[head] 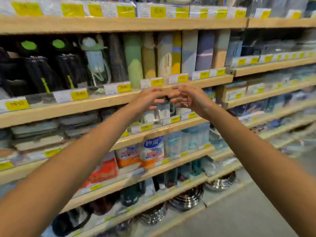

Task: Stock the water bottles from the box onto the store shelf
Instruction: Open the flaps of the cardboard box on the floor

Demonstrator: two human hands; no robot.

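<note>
We have both arms stretched out to the store shelf (119, 101), with our left hand (150, 98) and right hand (189, 98) almost meeting in front of the second wooden tier. Between them stands a pale bottle with a dark cap (165, 106), set on the tier below that edge, among similar pale containers. Our fingers curl toward its cap from either side, but motion blur keeps us from telling whether we are gripping it or have just let it go. The box named in the task is not in view.

We judge that we are at the placing step: one bottle is being settled or straightened in its row. The next move seems to call for freeing both hands without tipping the bottle or its neighbours, then going back to the box for another.

As for writing, yellow price tags (79, 95) line every shelf edge, their figures too smeared to read. A white and blue pack (153, 147) lower down carries large characters on a blue oval, which we cannot read with any confidence.
</note>
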